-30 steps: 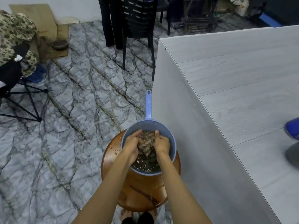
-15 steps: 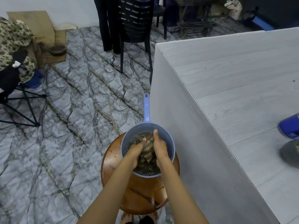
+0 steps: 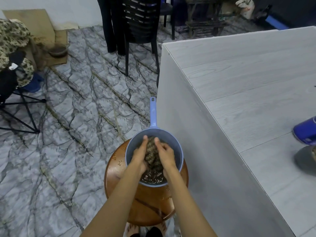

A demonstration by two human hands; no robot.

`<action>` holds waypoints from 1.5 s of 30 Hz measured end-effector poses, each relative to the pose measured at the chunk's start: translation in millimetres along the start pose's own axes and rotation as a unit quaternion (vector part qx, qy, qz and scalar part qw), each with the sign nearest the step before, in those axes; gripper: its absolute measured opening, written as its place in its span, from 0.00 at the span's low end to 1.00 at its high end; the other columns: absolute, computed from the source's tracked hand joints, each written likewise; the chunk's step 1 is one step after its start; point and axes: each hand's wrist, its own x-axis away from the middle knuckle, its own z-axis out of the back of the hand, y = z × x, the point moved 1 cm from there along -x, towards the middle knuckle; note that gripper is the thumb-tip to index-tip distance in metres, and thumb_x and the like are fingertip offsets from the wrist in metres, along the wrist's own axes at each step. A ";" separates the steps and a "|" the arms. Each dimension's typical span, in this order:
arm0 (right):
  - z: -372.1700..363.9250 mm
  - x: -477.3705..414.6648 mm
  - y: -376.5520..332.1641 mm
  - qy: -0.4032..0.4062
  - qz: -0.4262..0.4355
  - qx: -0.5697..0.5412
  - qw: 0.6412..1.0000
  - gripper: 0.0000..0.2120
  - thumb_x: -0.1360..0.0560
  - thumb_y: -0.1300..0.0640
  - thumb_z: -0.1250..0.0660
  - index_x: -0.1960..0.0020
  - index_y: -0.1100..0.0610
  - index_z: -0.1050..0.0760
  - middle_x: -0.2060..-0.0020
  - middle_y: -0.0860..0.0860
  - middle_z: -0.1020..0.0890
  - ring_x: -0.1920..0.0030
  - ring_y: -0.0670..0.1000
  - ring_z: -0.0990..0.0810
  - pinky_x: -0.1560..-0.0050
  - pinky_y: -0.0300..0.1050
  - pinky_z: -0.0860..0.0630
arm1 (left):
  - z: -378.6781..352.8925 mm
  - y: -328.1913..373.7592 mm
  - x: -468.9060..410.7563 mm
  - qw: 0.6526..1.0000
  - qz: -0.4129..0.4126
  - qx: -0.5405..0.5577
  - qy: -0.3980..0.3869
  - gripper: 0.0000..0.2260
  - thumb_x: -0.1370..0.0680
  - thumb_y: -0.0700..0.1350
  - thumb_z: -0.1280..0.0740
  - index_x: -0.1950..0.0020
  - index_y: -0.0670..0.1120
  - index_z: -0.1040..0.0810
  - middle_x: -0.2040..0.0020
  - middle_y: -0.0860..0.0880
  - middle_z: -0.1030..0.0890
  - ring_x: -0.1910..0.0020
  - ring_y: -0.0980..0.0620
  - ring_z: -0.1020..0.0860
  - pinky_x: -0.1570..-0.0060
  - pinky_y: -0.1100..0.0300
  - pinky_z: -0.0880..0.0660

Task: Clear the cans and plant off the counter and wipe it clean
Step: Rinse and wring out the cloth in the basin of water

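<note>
Worktop (image 3: 248,93) of pale grey wood-grain panels fills the right of the head view; at its right edge a blue cylindrical can (image 3: 306,132) lies tilted, just above a dark grey round object (image 3: 304,159) cut off by the frame. Beside the worktop's near corner, a round brown wooden stool (image 3: 150,207) on the grey marble-patterned floor (image 3: 59,134) carries a blue plastic long-handled dipper (image 3: 154,117) holding dark water. Over the dipper, the left hand (image 3: 139,159) and right hand (image 3: 166,156) press from both sides on a wet mottled brown cloth (image 3: 152,154), each grip curled tight around it. Black plastic chairs (image 3: 136,23) stand at the far end of the floor.
</note>
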 end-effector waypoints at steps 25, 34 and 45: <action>0.9 -2.0 -6.3 0.062 -0.044 0.122 0.990 0.15 0.20 0.54 0.45 0.48 0.60 0.23 0.46 0.59 0.20 0.51 0.56 0.24 0.48 0.47 0.27 | -2.2 2.6 7.6 0.995 -0.047 0.011 0.092 0.17 0.26 0.36 0.33 0.38 0.33 0.27 0.41 0.36 0.22 0.48 0.40 0.23 0.50 0.53 0.26; -4.2 -5.2 -12.0 0.036 0.028 0.086 0.995 0.13 0.26 0.50 0.34 0.57 0.60 0.20 0.65 0.50 0.21 0.57 0.51 0.23 0.55 0.42 0.29 | -5.7 0.0 12.0 0.984 -0.128 -0.048 0.117 0.18 0.22 0.52 0.40 0.43 0.40 0.22 0.50 0.45 0.21 0.54 0.50 0.26 0.54 0.57 0.31; 12.5 1.1 -15.4 -0.097 -0.086 0.048 0.990 0.21 0.25 0.53 0.36 0.34 0.58 0.30 0.38 0.55 0.24 0.48 0.51 0.27 0.56 0.39 0.29 | 0.7 -2.3 0.2 0.977 -0.094 -0.155 0.115 0.26 0.27 0.53 0.31 0.38 0.34 0.27 0.38 0.37 0.24 0.40 0.39 0.25 0.43 0.53 0.28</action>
